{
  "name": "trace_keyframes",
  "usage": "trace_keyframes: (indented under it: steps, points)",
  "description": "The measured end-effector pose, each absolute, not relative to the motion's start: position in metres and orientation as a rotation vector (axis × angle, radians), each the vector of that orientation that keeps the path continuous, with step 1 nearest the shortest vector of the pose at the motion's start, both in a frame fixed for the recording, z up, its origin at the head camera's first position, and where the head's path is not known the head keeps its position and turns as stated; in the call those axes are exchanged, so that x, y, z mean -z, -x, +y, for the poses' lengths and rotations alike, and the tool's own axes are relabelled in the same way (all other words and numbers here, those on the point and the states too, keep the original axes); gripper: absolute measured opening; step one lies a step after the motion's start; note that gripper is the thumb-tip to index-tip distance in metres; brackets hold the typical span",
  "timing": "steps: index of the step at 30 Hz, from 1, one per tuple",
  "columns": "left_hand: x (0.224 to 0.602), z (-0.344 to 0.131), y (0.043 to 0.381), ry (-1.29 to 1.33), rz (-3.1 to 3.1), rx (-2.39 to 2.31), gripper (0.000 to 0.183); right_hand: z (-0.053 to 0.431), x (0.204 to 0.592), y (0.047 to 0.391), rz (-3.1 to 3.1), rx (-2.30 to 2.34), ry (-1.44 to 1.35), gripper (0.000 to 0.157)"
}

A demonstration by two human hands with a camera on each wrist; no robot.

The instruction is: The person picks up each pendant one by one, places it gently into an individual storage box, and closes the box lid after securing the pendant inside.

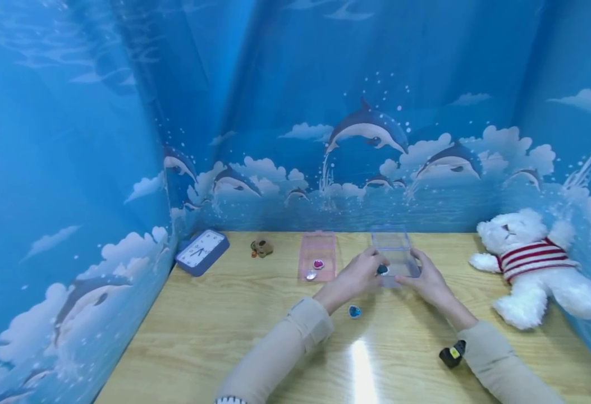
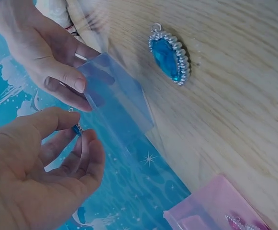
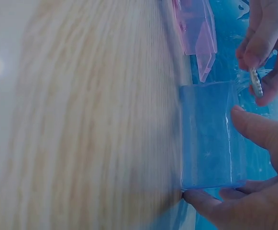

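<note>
Between thumb and fingers of my left hand (image 1: pixel 358 275) is a small pendant (image 1: pixel 383 270), dark blue with a beaded silver rim, held above a clear blue plastic box (image 3: pixel 208 136). The box stands on the table with its lid (image 1: pixel 390 240) raised at the back. My right hand (image 1: pixel 431 280) grips the box's right side, thumb at the upper edge and fingers low down. A blue gem pendant (image 2: pixel 170 58) with a silver beaded rim lies on the table in front. Left of my left hand, an open pink plastic box (image 1: pixel 302 255) contains a magenta pendant (image 1: pixel 318 264) and a clear one (image 1: pixel 311 275).
At the back left are a blue-framed clock (image 1: pixel 202 252) and a small brown figurine (image 1: pixel 262 247). A white plush bear (image 1: pixel 537 269) in a striped shirt lies at the right. A black device (image 1: pixel 452 354) is by the right sleeve. Dolphin-print curtain (image 1: pixel 275 140) borders the table.
</note>
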State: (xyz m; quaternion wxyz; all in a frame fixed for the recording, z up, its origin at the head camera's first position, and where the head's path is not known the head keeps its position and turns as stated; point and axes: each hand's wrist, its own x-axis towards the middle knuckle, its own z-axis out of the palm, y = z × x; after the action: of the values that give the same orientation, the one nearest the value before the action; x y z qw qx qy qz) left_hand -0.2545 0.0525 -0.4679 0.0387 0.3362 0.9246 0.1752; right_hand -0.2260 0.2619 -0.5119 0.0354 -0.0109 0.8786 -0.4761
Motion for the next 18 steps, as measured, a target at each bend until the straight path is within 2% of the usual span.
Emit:
trace_keyframes:
  steps: [18]
  points:
    - [0.472, 0.074, 0.281, -1.061, 2.938, -0.422, 0.036, 0.259, 0.512, 0.225, 2.68, 1.486, 0.039, 0.101]
